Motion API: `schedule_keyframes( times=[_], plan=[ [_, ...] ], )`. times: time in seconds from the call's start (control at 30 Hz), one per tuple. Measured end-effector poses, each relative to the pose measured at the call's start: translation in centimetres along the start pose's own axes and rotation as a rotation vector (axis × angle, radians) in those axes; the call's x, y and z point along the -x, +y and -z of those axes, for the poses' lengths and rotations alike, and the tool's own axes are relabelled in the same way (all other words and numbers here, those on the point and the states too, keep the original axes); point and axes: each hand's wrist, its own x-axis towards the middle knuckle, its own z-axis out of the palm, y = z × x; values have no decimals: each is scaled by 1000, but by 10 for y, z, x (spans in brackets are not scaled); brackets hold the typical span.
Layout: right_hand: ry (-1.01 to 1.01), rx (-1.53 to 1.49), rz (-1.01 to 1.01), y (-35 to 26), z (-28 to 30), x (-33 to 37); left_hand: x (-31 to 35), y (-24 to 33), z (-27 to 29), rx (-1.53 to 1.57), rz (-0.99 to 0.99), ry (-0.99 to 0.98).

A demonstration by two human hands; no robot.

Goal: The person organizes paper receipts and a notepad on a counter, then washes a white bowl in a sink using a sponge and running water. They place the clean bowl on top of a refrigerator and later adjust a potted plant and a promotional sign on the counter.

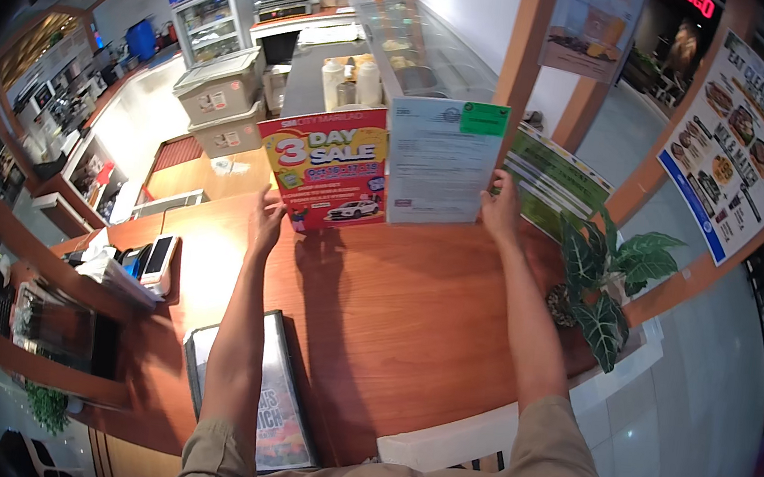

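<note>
A red and yellow sale poster (331,169) stands upright on the counter, beside a pale printed document (439,165) with a green label at its top right corner. My right hand (501,207) has its fingers curled at the document's right edge, pinching it. At the poster's lower left edge is my left hand (265,221), its fingers apart and nothing visible in them; whether it touches the poster I cannot tell. Below my left forearm lies a black-edged menu (282,416), partly covered by that arm.
The brown wooden counter (412,308) spreads before me. On the right are a leafy potted plant (605,283) and a green sign (553,183). A card terminal (159,260) sits at the left. Squeeze bottles (332,82) and grey bins (219,93) stand beyond. Wooden posts (523,57) rise around.
</note>
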Motion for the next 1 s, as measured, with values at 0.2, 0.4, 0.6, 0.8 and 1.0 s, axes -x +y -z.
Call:
schedule_keyframes(
  times=[0.2,0.4,0.6,0.8,1.0],
  plan=[
    [76,-68,310,-75,42,1,45,19,10,-148,2,72],
    [-15,61,228,-111,112,-84,123,54,49,-85,48,-5],
    [-328,440,-48,-39,147,-159,209,85,105,-93,107,113],
    [-543,632,-163,26,132,-178,280,95,148,-191,146,224],
    [-469,607,-466,41,122,-181,317,102,167,-165,210,314]
  ],
)
